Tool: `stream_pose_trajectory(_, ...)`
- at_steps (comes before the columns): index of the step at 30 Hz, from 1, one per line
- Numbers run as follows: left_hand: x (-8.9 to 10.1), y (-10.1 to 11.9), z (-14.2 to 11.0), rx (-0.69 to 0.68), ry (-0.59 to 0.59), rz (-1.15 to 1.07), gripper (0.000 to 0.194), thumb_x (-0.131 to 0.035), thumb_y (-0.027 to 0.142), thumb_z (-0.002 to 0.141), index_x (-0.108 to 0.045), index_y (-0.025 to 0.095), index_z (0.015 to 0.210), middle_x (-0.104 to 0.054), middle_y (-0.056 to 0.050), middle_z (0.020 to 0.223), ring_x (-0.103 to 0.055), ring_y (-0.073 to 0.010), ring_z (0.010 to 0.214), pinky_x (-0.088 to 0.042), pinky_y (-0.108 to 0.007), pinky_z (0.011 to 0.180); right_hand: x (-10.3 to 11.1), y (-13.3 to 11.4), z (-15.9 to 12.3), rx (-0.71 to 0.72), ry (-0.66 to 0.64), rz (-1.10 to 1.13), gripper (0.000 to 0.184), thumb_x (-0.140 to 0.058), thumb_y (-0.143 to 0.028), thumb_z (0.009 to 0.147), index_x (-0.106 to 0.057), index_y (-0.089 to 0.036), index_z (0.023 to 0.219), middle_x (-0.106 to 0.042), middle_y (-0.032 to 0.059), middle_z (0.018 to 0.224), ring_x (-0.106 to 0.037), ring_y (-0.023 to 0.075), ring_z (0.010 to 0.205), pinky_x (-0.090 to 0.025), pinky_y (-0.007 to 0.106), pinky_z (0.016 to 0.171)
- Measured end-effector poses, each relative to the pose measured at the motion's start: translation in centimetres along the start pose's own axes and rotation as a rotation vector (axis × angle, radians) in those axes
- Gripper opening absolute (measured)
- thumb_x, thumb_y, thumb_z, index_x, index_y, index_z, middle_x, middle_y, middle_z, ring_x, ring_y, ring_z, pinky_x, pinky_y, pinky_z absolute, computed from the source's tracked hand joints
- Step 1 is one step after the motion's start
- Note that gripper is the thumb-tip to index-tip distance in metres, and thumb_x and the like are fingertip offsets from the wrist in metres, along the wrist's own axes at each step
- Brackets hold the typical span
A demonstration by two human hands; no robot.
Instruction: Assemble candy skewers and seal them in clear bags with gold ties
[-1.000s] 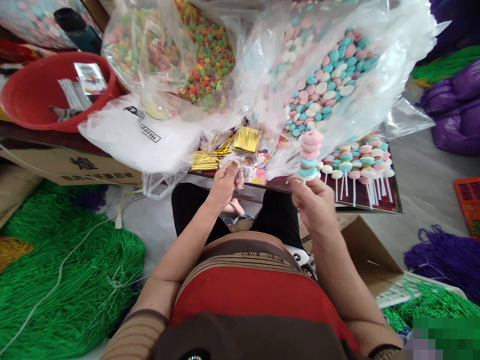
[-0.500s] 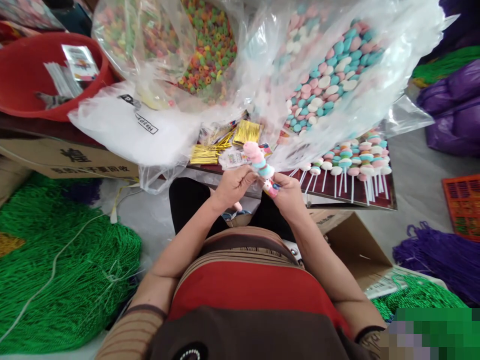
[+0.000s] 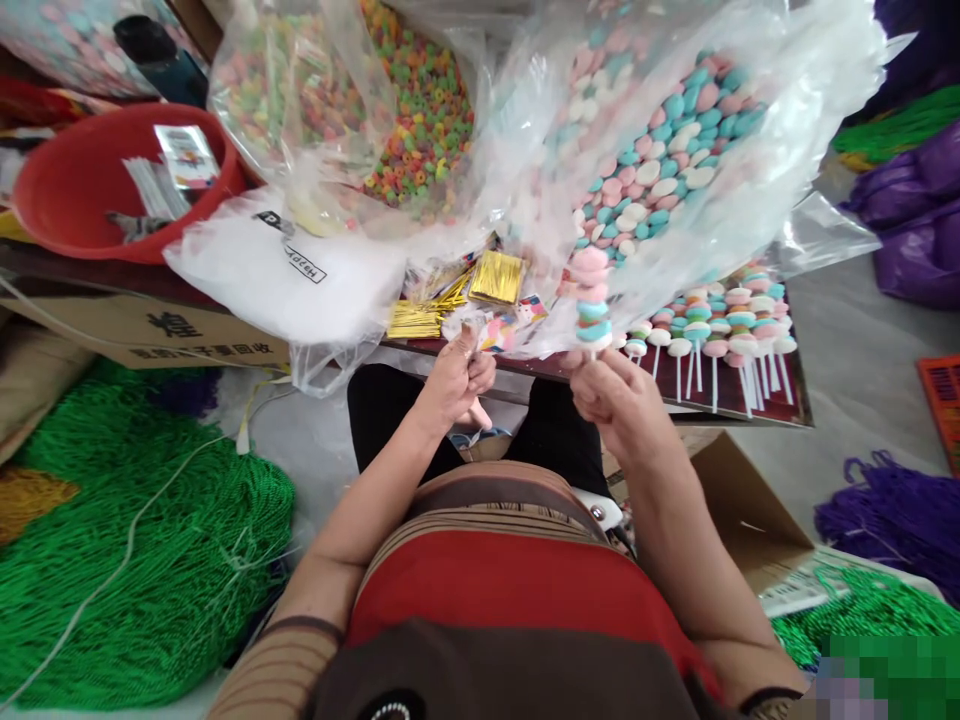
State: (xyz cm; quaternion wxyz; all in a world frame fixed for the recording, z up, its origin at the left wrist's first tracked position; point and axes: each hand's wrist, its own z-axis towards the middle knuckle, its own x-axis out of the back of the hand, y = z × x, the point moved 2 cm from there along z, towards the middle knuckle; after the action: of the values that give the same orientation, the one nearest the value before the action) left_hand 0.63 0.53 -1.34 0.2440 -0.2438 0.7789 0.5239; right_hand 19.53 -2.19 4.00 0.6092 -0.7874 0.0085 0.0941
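Note:
In the head view, my right hand (image 3: 621, 402) is closed around the lower end of a marshmallow skewer (image 3: 592, 308). The skewer stands upright, with pink pieces at the top and blue and white ones below. My left hand (image 3: 456, 385) is closed, thumb on top, at the table's front edge. A small printed card (image 3: 498, 331) in bright colours shows at its fingertips. Beyond it lie another printed card (image 3: 533, 308) and gold twist ties (image 3: 496, 277) in bundles.
Finished marshmallow skewers (image 3: 739, 320) lie at the table's right end. Large clear bags hold marshmallows (image 3: 660, 170) and ring-shaped candies (image 3: 420, 110). White plastic bags (image 3: 285, 265) and a red basin (image 3: 67, 190) are at left. Green strands (image 3: 165, 540) heap on the floor beside an open carton (image 3: 742, 500).
My hands have moved apart. The right one carried the marshmallow skewer to the right and turned it upright. The printed card, earlier by my right fingers, now shows beside my left hand.

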Motion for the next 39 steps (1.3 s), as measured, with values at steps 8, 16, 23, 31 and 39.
stream_pose_trajectory(8,0.1,0.9,-0.2,-0.048,0.002,0.105,0.067,-0.064,0.078,0.079,-0.034,0.021,0.062,-0.025,0.012,0.041,-0.023,-0.0018,0.034,-0.023,-0.018,0.039,2.2,-1.3,-2.8,0.140,0.033,-0.520,0.020,-0.064,-0.033,0.091,-0.080,-0.022,0.092,-0.064,0.0004,0.067,-0.055,0.0129,0.060,-0.040,0.025,0.052)
stream_pose_trajectory(16,0.7,1.1,0.1,-0.137,-0.057,0.189,0.067,-0.072,0.077,0.074,-0.039,0.020,0.060,-0.028,0.011,0.045,-0.028,-0.0022,0.037,-0.028,-0.018,0.039,4.9,-1.6,-2.4,0.386,-0.031,-0.810,0.025,-0.061,-0.035,0.094,-0.080,-0.026,0.107,-0.077,0.0006,0.075,-0.071,0.0175,0.064,-0.056,0.029,0.064)
stream_pose_trajectory(23,1.6,1.1,0.4,-0.176,-0.094,0.253,0.063,-0.077,0.072,0.072,-0.046,0.018,0.065,-0.035,0.010,0.051,-0.029,-0.0014,0.041,-0.026,-0.016,0.039,5.7,-3.1,-2.8,0.407,0.017,-1.000,0.018,-0.064,-0.032,0.094,-0.075,-0.025,0.107,-0.080,0.0010,0.076,-0.075,0.0197,0.067,-0.055,0.028,0.061)
stream_pose_trajectory(31,1.4,2.1,0.0,-0.165,-0.099,0.396,0.062,-0.075,0.073,0.073,-0.047,0.019,0.064,-0.036,0.007,0.057,-0.027,-0.0026,0.044,-0.022,-0.019,0.040,5.6,-2.4,-2.2,0.513,0.094,-0.890,0.014,-0.068,-0.035,0.093,-0.080,-0.028,0.092,-0.081,0.0028,0.085,-0.073,0.0199,0.074,-0.057,0.033,0.070)
stream_pose_trajectory(39,0.6,3.5,-0.4,-0.200,-0.175,0.488,0.051,-0.075,0.066,0.079,-0.056,0.020,0.072,-0.047,0.005,0.058,-0.041,-0.0055,0.045,-0.031,-0.021,0.043,6.0,0.0,-2.1,0.444,0.173,-0.866,0.013,-0.067,-0.034,0.092,-0.077,-0.025,0.089,-0.078,0.0027,0.082,-0.070,0.0191,0.074,-0.054,0.033,0.070)
